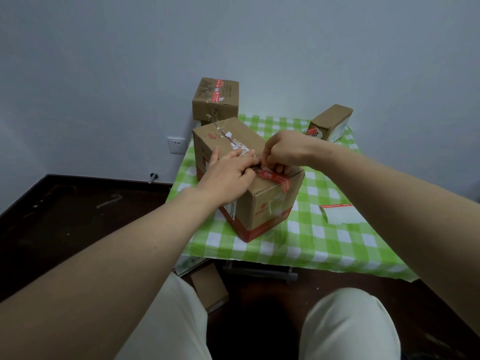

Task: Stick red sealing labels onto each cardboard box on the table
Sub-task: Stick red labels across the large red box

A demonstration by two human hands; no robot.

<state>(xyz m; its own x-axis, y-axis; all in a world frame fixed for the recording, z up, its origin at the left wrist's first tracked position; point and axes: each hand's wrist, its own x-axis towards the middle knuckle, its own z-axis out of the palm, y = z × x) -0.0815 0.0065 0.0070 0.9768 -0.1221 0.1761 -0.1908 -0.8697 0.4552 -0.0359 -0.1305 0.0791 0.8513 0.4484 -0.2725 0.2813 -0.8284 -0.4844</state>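
Observation:
A large cardboard box [265, 209] stands at the middle of the green checked table [311, 245]. A red sealing label [275, 179] runs along its top seam and folds over the near right edge. My left hand [228, 175] lies flat on the box top, fingers pressing by the label's left end. My right hand [285, 152] curls over the seam and pinches the label's far end with its fingertips. Behind stands a second box [215, 100] with red labels on top. A small box [331, 123] with a red label lies at the back right.
A white backing sheet [340, 214] with a red strip lies on the cloth to the right. Under the table's front edge sit a small cardboard box [210, 289] and a metal frame [259, 272]. A wall socket [177, 145] is on the left. My knees fill the foreground.

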